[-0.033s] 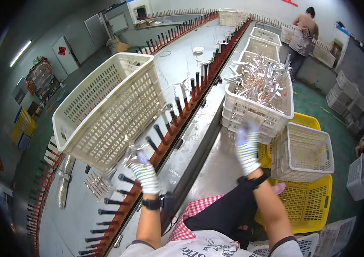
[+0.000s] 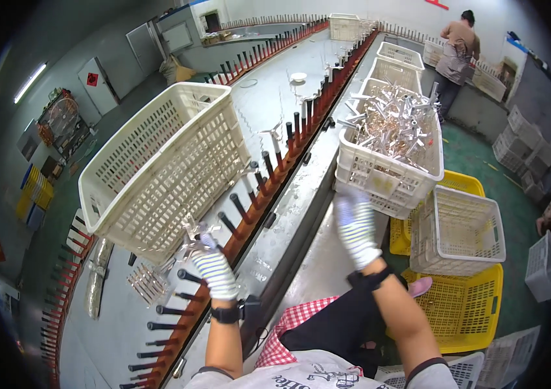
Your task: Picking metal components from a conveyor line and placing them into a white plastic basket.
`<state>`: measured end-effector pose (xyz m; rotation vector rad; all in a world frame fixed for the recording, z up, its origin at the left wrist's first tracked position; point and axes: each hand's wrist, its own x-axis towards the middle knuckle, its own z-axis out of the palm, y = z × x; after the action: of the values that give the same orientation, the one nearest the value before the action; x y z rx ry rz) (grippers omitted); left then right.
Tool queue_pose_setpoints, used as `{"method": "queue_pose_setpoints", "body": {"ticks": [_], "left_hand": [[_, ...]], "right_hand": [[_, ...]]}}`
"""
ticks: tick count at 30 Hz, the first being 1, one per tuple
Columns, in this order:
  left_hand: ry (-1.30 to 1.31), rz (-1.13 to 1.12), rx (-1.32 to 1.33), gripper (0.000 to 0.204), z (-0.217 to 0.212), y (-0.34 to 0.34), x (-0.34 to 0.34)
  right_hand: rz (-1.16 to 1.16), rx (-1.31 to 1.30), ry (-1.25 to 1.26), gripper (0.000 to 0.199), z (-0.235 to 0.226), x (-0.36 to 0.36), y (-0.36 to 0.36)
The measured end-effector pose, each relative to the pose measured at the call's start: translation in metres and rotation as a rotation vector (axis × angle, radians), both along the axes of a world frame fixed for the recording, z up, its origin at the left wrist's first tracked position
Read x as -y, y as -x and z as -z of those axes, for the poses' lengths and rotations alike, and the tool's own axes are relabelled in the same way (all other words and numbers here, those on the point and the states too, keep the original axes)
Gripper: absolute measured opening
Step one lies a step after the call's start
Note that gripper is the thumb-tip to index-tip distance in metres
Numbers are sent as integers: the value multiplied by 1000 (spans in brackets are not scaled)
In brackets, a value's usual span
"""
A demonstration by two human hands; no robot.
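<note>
My left hand, in a striped knit glove, is closed around small shiny metal pieces beside the lower right corner of a large white perforated crate. My right hand, gloved alike, hangs over the metal ledge in front of a white crate heaped with thin silvery metal parts. Motion smears its fingers, so what they hold, if anything, does not show. Close by my left hand runs a row of black-tipped upright pegs on a reddish rail. A bundle of slim metal parts lies on the bench.
White crates stand behind the full one. At the right are an empty white crate and yellow crates. A co-worker stands at the far right with their back turned. A small white dish sits on the bench.
My right hand has shifted left and slightly down, away from the full crate. My left hand has moved slightly left with the metal pieces.
</note>
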<state>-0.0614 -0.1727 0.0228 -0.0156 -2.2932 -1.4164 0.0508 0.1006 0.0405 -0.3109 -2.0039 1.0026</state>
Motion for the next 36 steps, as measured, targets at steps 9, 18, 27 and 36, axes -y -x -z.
{"method": "queue_pose_setpoints", "body": {"ticks": [9, 18, 27, 36], "left_hand": [[1270, -278, -844, 26, -67, -38, 37], [428, -230, -218, 31, -51, -50, 30], [-908, 213, -286, 31, -95, -51, 52], [-920, 385, -123, 27, -93, -61, 30]], "right_hand": [[-506, 167, 443, 33, 24, 143, 156], [-731, 24, 568, 35, -9, 178, 101], [-652, -318, 452, 29, -64, 208, 67], [-524, 150, 616, 20, 21, 187, 114]]}}
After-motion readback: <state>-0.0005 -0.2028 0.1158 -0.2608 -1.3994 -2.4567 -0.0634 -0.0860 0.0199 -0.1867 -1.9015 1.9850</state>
